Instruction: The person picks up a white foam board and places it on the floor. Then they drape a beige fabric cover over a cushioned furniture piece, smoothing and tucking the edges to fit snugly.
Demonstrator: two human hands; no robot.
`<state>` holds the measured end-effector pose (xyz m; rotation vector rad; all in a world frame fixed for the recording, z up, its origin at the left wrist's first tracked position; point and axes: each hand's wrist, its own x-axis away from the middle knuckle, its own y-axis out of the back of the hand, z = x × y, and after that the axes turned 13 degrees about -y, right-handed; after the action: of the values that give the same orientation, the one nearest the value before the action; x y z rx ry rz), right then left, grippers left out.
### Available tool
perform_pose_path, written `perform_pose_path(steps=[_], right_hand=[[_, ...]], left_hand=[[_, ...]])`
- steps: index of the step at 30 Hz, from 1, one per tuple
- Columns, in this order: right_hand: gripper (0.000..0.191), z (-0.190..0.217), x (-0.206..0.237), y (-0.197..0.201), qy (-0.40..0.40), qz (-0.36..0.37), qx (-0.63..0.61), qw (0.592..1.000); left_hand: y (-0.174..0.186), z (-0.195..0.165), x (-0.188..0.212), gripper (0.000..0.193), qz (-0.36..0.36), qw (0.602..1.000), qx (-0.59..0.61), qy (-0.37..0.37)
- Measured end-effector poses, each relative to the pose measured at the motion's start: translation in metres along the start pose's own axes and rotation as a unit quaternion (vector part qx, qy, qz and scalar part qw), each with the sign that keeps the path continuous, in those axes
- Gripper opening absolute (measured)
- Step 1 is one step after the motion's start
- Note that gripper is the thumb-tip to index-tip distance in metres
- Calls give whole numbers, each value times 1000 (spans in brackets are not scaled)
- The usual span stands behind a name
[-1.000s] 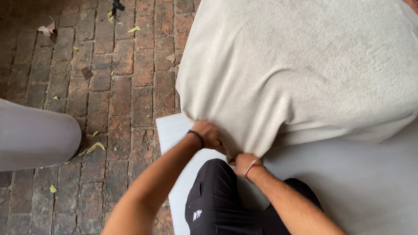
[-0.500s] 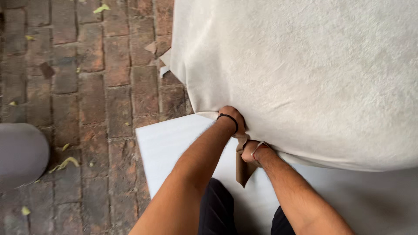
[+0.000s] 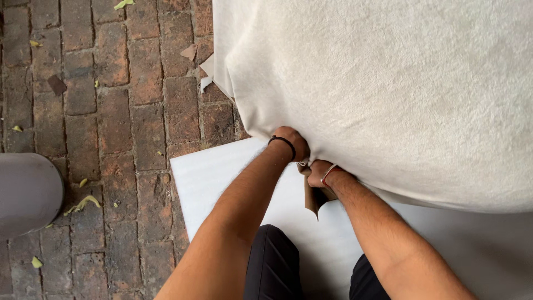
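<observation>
Cream fabric [image 3: 383, 94]: draped over bulky form, lower edge bunched above white foam sheet [image 3: 222, 178] on brick floor [image 3: 111, 122]. Left hand [image 3: 291, 143] & right hand [image 3: 319, 172] both clenched on edge; brown paper scrap [image 3: 312, 201] hangs below. Cover mostly on, edge unfinished.

Single head-worn view, looking steeply down, close over the hands [image 3: 302, 158]

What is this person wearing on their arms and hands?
Both arms are bare, with no sleeves or gloves. The left hand has a thin black band at its wrist; the right hand has a thin band, red and pale, at its wrist. No rings show.
</observation>
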<state>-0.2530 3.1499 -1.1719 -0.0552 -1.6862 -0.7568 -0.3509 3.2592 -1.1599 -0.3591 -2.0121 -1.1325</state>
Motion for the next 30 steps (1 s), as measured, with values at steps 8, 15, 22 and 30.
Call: perform_pose_path(steps=[8,15,22,30], right_hand=[[46,3,-1,7,12,-93,20,995],[39,-17,2,-20,70,-138,-16,988],[33,-115,-3,-159,252,-71,-559,787],[116,-286,-29,-135,107,-352,-785,499]], left_hand=[[-77,-46,16,31,-130,989,76,-8],[8,-118,54,22,-207,963,15,-172],[31,-136,57,41,-130,983,15,-127],[31,-144,51,37,-110,992,11,-67]])
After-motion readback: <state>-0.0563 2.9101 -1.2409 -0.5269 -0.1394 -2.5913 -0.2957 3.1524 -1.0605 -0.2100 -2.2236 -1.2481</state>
